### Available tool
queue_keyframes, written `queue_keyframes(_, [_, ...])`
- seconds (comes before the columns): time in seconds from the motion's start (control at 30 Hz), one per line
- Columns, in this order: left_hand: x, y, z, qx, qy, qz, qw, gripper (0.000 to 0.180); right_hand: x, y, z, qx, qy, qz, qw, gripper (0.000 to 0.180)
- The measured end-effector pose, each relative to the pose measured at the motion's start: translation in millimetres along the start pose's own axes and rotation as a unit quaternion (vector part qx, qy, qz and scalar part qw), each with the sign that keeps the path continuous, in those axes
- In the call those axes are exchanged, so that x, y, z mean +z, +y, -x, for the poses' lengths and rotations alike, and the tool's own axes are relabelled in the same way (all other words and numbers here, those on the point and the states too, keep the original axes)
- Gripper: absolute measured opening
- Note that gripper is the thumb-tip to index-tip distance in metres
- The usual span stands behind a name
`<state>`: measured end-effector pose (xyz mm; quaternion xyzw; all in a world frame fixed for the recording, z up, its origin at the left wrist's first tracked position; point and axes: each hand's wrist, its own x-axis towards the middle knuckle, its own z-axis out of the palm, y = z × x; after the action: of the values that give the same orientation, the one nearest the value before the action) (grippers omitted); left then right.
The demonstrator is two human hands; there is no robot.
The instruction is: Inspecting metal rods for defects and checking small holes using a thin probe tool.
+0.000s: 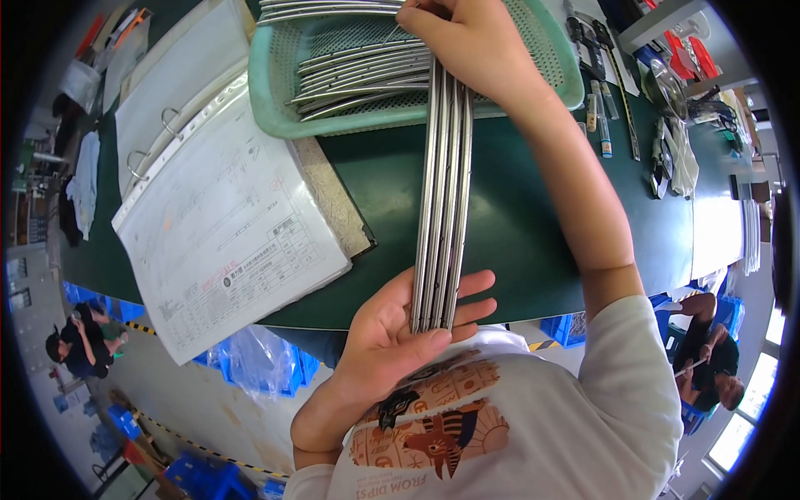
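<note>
Several slim silver metal rods (442, 192) lie side by side, running from the basket toward my body. My left hand (379, 333), palm up, carries their near ends, with the thumb closed over them. Their far ends disappear beneath my right hand (479, 42), which is over the green perforated plastic basket (271, 117). The right fingertips are pinched together at the end of another group of rods (333, 10) laid across the basket's far left rim. How many of these they grip is hidden. More loose rods (362, 75), slightly curved, lie inside the basket.
An open ring binder with printed drawing sheets (242, 225) lies left of the basket on the green tabletop (367, 192). To the right are calipers (587, 42), small tubes (604, 125), a ruler (625, 108) and white gloves (682, 158). Two people sit farther off, one each side.
</note>
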<state>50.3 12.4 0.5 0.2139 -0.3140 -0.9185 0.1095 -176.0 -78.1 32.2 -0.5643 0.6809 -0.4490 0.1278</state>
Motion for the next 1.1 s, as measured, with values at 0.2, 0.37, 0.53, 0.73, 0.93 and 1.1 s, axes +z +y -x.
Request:
queue_keyframes(0.2, [10,-1,-8,-0.035,0.087,-0.014,0.995,0.056,5,12,-2,-0.035,0.007,0.013,0.999,0.020])
queue_keyframes(0.37, [5,-10,-10,-0.028,0.084,-0.009,0.996,0.054,3,-5,4,-0.036,0.003,0.020,0.999,0.019])
queue_keyframes(0.53, [5,-12,-13,-0.033,0.073,-0.015,0.997,0.053,21,34,2,-0.211,0.105,0.102,0.966,0.016])
queue_keyframes(0.73, [0,-13,-13,-0.020,0.078,-0.023,0.997,0.051,8,1,3,-0.097,0.016,0.064,0.993,0.016])
queue_keyframes(0.93, [-3,-1,-19,-0.052,0.045,-0.035,0.997,0.042,-19,-6,5,-0.226,0.132,0.078,0.962,0.013])
queue_keyframes(1.1, [-12,7,-36,-0.031,0.007,-0.025,0.999,0.041,-43,3,63,-0.335,0.085,0.069,0.936,0.009])
